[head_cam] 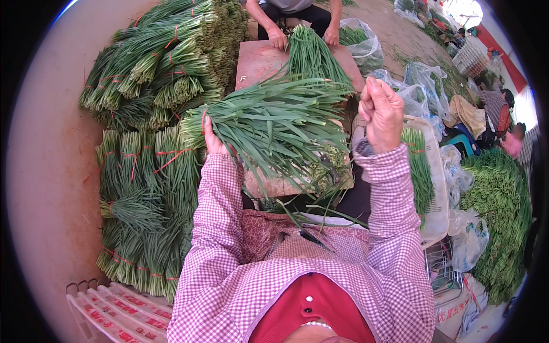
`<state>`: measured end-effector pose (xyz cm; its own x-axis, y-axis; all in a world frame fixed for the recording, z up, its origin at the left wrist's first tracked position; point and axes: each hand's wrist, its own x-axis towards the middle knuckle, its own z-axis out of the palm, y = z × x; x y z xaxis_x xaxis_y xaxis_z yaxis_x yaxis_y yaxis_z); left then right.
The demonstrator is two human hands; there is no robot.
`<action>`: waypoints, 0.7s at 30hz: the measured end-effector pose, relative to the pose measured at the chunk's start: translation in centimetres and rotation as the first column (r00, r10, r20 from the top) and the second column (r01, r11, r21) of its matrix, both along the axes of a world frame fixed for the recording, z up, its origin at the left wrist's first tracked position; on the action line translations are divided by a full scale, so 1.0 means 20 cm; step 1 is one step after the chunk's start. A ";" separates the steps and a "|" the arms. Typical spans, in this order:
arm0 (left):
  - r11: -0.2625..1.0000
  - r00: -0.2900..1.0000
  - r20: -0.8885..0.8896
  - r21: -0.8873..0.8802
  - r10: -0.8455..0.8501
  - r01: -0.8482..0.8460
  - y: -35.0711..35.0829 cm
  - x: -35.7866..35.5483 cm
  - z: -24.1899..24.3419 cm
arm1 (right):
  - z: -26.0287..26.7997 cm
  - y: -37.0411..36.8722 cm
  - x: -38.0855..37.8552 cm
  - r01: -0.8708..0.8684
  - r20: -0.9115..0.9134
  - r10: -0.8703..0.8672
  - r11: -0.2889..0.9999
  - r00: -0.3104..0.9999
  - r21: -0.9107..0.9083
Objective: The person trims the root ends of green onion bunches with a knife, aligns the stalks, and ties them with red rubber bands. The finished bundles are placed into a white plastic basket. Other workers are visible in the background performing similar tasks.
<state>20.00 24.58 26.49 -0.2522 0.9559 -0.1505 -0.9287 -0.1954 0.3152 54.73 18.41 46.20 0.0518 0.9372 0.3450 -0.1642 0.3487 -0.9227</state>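
My left hand (215, 141) holds a bundle of green garlic chives (274, 115) near its pale stem end, where a red tie (204, 120) goes round it. The long leaves fan out to the right over a low work board (274, 184). My right hand (381, 112) is raised to the right of the leaf tips, fingers curled with thumb and fingertips together; whether something thin is pinched there cannot be told. A dark-handled tool (330, 168) and loose trimmings lie on the board under the leaves.
Opposite, a person's hands (278, 38) rest beside loose chives (315, 55) on a reddish board (257, 60). Tied bundles (171, 64) are stacked at the left. At the right stand a white plastic basket (441, 193) with chives, plastic bags (467, 240) and a large green heap (493, 214).
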 end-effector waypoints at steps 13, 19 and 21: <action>0.999 0.999 0.031 0.016 -0.034 0.034 0.02 -0.02 -0.02 | 0.06 -0.22 -0.11 -0.187 0.160 0.160 0.968 0.974 0.169; 0.995 0.999 -0.006 0.091 -0.032 0.033 0.01 -0.01 0.00 | 0.01 -0.26 -0.28 -0.337 0.661 0.064 0.894 0.748 0.295; 0.997 1.000 -0.029 0.074 -0.007 0.009 -0.01 0.01 0.00 | 0.03 -0.29 -0.20 -0.204 0.328 0.084 0.913 0.941 0.353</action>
<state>20.11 24.47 26.59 -0.2474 0.9662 -0.0719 -0.9212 -0.2116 0.3266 50.67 12.60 46.84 -0.2358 0.7221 0.6504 0.0233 0.6733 -0.7390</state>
